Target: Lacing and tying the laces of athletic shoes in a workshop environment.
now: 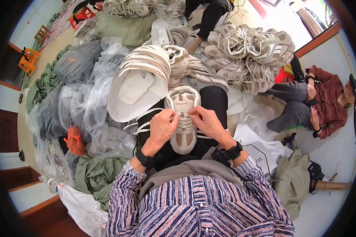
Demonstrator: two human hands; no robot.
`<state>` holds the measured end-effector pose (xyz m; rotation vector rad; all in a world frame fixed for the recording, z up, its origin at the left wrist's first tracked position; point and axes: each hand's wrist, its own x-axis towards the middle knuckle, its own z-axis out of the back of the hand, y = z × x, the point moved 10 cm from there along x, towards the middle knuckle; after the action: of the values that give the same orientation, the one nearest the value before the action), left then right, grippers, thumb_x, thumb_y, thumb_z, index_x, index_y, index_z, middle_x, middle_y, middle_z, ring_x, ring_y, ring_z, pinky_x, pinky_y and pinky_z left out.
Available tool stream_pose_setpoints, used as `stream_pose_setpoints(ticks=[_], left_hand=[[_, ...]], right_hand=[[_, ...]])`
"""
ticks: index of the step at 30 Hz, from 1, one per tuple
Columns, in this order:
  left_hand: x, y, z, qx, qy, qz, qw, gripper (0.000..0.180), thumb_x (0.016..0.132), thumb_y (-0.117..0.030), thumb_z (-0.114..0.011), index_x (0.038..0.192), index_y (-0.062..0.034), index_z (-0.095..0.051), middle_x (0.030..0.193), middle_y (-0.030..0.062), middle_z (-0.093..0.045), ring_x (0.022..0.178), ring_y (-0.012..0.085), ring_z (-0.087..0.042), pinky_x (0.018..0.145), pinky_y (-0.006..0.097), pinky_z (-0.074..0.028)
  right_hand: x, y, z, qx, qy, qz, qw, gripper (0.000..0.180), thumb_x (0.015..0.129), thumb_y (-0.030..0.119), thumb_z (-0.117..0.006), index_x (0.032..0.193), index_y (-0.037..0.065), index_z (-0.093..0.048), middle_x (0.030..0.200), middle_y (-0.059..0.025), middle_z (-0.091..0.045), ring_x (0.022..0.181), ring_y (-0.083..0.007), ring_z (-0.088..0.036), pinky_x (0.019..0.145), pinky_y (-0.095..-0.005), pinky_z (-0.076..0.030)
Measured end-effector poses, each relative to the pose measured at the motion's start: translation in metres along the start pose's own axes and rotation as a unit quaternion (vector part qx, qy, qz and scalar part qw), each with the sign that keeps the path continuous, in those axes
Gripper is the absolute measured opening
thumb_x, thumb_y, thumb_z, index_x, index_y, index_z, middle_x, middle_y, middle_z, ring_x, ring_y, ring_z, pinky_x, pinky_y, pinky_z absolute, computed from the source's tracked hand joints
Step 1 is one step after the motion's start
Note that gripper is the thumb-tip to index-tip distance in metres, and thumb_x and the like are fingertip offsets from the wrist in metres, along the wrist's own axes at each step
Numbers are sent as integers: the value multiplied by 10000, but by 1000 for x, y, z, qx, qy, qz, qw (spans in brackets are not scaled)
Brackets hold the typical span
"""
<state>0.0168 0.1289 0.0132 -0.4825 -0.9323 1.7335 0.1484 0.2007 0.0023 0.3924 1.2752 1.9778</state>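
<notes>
A beige and white sneaker upper [183, 134] rests on my lap between my knees, its toe toward me. My left hand [162, 125] pinches a white shoelace [143, 128] at the left row of eyelets, and loose lace trails off to the left. From the other side, my right hand [210, 123] has thumb and finger closed at the right eyelets. What sits in that right pinch is mostly hidden, though lace runs to it. Just beyond the shoe stands a stack of white and beige shoe uppers [136, 85], close to my left knee.
A large pile of laced beige sneaker uppers [249, 55] lies ahead right. Clear plastic bags [83, 98] of dark material fill the left, with a red bag [74, 141] and green cloth [97, 175]. A person [320, 100] sits at right; another person's leg [209, 19] shows ahead.
</notes>
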Motion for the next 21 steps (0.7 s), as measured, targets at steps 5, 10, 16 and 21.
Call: stream_pose_setpoints(ticks=[5,10,16,21], left_hand=[[0,-6,-3,31,-16,-11,999,113,775,-96,-609,746,5,-569,710,162,-604,652,340,-604,582,409,-475],[-2,-8,-2,48,-43,1,998,114,778,-94,-597,734,0,-551,714,167,-598,647,340,-599,570,416,-467],[1,-8,-13,121,12,7,993,161,804,-135,-558,721,1,-536,716,180,-597,653,368,-595,572,443,-461],[10,-11,-21,132,73,-55,987,163,807,-154,-538,733,-9,-533,700,184,-575,650,382,-585,579,452,-458]], right_hand=[[0,-2,0,4,0,-8,1000,155,860,91,-560,941,-37,-591,788,-188,-654,717,-302,-655,648,-350,-500],[0,-2,0,12,2,-9,1000,155,864,93,-560,941,-38,-592,782,-185,-651,705,-294,-651,639,-347,-498],[-2,-5,-5,12,14,-15,1000,161,868,108,-567,926,-39,-597,752,-188,-641,677,-285,-645,621,-351,-490],[-3,-5,-4,19,21,-9,1000,170,868,118,-572,924,-40,-600,737,-193,-635,659,-279,-642,609,-348,-486]])
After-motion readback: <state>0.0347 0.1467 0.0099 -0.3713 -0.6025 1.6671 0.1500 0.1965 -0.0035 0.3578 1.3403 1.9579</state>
